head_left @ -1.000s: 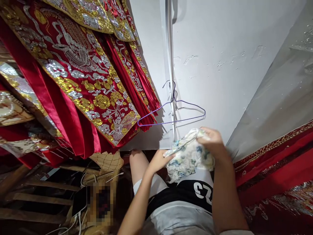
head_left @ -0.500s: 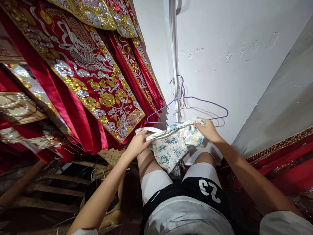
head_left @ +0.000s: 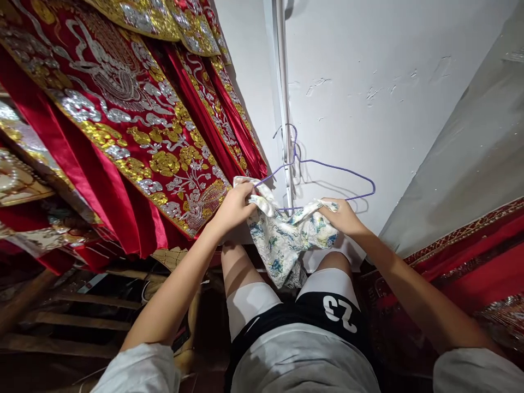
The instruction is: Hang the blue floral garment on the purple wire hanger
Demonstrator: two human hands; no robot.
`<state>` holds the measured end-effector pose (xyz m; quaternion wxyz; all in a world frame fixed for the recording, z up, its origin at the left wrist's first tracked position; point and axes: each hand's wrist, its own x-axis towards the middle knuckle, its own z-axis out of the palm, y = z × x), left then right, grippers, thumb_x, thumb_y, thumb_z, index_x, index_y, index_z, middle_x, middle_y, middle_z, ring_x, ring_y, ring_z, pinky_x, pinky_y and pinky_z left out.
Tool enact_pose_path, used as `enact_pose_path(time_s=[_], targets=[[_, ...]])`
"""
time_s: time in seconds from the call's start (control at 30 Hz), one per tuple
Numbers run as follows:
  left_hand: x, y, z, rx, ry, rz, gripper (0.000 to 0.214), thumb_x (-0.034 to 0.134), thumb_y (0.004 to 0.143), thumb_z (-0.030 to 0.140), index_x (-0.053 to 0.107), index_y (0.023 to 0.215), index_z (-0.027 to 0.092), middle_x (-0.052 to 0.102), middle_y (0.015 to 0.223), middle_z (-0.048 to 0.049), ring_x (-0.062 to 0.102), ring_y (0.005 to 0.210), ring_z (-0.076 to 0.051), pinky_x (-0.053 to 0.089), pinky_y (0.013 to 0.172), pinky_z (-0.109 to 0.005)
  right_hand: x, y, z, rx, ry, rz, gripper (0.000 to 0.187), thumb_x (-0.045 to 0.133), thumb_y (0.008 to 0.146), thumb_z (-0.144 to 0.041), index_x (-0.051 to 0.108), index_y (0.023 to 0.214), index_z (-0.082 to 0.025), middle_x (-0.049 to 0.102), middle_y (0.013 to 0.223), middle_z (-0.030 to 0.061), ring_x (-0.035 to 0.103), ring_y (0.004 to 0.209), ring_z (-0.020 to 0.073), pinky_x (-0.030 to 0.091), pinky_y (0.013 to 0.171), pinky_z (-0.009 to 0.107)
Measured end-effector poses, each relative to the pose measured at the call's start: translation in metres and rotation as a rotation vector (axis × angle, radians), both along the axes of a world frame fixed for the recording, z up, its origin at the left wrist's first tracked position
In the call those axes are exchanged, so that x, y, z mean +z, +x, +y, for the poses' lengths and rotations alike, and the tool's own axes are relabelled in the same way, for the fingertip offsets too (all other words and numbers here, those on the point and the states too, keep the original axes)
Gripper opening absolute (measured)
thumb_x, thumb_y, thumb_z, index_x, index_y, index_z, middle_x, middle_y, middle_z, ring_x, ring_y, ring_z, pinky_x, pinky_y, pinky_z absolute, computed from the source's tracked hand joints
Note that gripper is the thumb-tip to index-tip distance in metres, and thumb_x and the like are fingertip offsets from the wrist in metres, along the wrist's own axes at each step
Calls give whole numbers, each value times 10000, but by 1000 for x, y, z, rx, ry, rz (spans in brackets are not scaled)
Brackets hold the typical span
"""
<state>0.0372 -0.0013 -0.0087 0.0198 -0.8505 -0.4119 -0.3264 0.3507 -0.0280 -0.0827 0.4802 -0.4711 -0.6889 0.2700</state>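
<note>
A white garment (head_left: 278,243) with a blue and yellow floral print hangs between my hands, its lower part bunched above my knees. My left hand (head_left: 237,206) grips one side of its edge, right by the left end of a purple wire hanger (head_left: 333,165). That end of the hanger is inside the garment's opening. On the other side, my right hand (head_left: 341,216) pinches the edge below the hanger's right arm, which is bare. The hanger hangs by its hook against a white vertical strip (head_left: 282,82) on the wall.
Red cloth embroidered in gold and silver (head_left: 164,136) hangs at the left. Below it stands a slatted wooden frame (head_left: 77,319). A white wall (head_left: 347,71) with peeling marks rises ahead, and red trimmed fabric (head_left: 470,262) lies at the right.
My left hand has lifted the garment's left side up onto the hanger's left end. My right hand stays near the hanger's right side. The view has shifted slightly.
</note>
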Motion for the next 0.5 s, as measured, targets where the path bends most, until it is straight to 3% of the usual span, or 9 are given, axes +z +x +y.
enact_pose_path(time_s=[0.07, 0.13, 0.2, 0.27, 0.3, 0.37, 0.43, 0.5], targets=[[4, 3, -1, -23, 12, -111, 222, 536, 820, 189, 617, 1027, 179, 678, 898, -44, 573, 753, -183, 450, 732, -298, 0, -3, -4, 60, 0, -1, 236, 595, 874, -385, 694, 799, -184, 684, 770, 33, 625, 759, 207, 464, 684, 290], [6, 3, 1, -29, -9, -179, 320, 512, 890, 226, 606, 1191, 169, 702, 913, -31, 571, 707, -158, 445, 710, -275, 0, -1, -8, -4, 59, -4, 306, 626, 858, -375, 752, 1061, -183, 757, 996, 79, 683, 938, 260, 518, 814, 333], [8, 3, 4, -41, -34, -180, 301, 492, 927, 259, 650, 1168, 171, 727, 901, -24, 585, 692, -149, 444, 700, -265, 3, 8, -9, -233, 152, 41, 573, 679, 817, -374, 647, 1356, -182, 758, 1121, 111, 693, 963, 274, 537, 850, 366], [11, 3, 6, -48, -38, -158, 266, 493, 925, 266, 699, 1065, 171, 742, 882, -23, 612, 710, -155, 447, 707, -265, 11, 24, -6, -491, 236, 95, 825, 739, 755, -377, 490, 1514, -174, 757, 1132, 129, 690, 877, 260, 552, 798, 375], [12, 3, 7, -48, -40, -146, 258, 498, 918, 266, 708, 1034, 171, 742, 865, -22, 621, 713, -160, 447, 707, -267, 17, 34, -2, -571, 257, 95, 864, 765, 722, -380, 487, 1512, -168, 760, 1111, 130, 683, 846, 252, 552, 771, 369], [16, 3, 8, -29, -43, -109, 244, 513, 899, 263, 713, 1011, 179, 727, 817, -16, 620, 697, -168, 443, 695, -277, 31, 52, 6, -598, 219, 36, 706, 809, 662, -400, 662, 1303, -144, 766, 1005, 120, 675, 820, 254, 540, 718, 350], [18, 1, 10, 24, -37, -58, 214, 539, 880, 267, 706, 991, 190, 701, 799, -19, 610, 702, -183, 441, 685, -289, 44, 68, 11, -505, 55, -42, 440, 851, 608, -458, 748, 890, -136, 733, 789, 92, 667, 757, 268, 510, 632, 333], [16, -6, 16, 88, -10, -26, 177, 569, 880, 297, 689, 956, 192, 679, 875, -48, 609, 769, -208, 456, 710, -312, 54, 77, 8, -347, -151, -51, 427, 893, 554, -514, 678, 676, -165, 666, 634, 58, 647, 665, 260, 481, 555, 324]])
